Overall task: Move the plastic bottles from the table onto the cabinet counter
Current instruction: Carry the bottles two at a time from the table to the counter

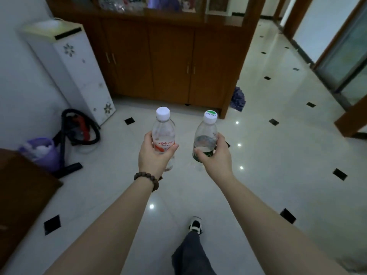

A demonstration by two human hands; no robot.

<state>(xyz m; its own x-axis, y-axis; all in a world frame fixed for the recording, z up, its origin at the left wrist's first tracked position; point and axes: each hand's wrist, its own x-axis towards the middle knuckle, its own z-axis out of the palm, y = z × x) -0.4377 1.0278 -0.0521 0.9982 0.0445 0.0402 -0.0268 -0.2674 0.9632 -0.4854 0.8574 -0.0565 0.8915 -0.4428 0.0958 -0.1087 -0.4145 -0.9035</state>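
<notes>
Head view: two clear plastic bottles, each cylindrical with a rounded shoulder and a ribbed white cap, are being held upright over a glossy white tiled floor [278,155] set with small black diamond insets. One bottle with a red label [163,135] is being gripped round its middle by the left hand [154,155], thumb curled across the label and fingers wrapped behind; a bracelet of dark round beads [148,179] is being worn on that wrist. The other bottle, with a green label [205,137] and a green-topped cap, is being gripped at its lower half by the right hand [215,155], with the thumb in front. Both bottles are being carried side by side, close but apart, in front of a brown wooden cabinet [170,62] with four panelled doors and slim metal handles. One tall white boxy appliance [79,76] with flower prints is being seen to the left, beside a purple plastic bin [42,153] and a black vacuum hose [79,126]. One dark trouser leg and one black-and-white shoe [195,225] are being shown below.
</notes>
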